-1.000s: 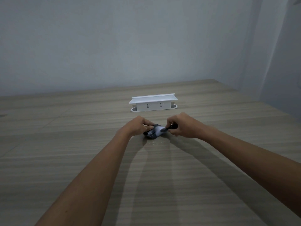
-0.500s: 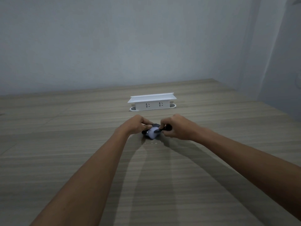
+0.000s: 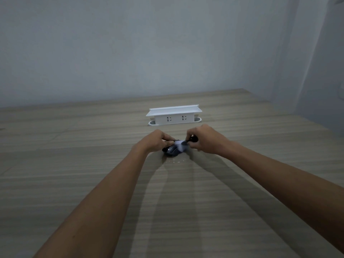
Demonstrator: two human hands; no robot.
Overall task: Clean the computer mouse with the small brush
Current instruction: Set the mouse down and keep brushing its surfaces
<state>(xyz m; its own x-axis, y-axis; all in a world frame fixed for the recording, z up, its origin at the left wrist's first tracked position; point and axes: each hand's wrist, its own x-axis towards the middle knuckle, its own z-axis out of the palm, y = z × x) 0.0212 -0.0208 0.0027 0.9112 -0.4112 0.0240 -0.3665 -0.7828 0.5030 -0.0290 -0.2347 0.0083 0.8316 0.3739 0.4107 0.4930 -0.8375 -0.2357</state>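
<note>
A dark computer mouse (image 3: 170,151) lies on the wooden table (image 3: 74,164) in the middle of the view. My left hand (image 3: 155,139) grips its left side and holds it down. My right hand (image 3: 203,139) is closed on the black handle of a small brush (image 3: 192,139). The brush's pale bristles (image 3: 180,143) rest on the top right of the mouse. Part of the mouse is hidden under my fingers and the bristles.
A white socket box (image 3: 174,115) with two outlets stands on the table just behind my hands. Small pale crumbs (image 3: 176,161) lie on the table in front of the mouse. A grey wall rises behind the table; the table's right edge runs at the far right.
The brush has swept back and forth over the mouse, my right hand shifting a little left then back right. My left hand has stayed on the mouse.
</note>
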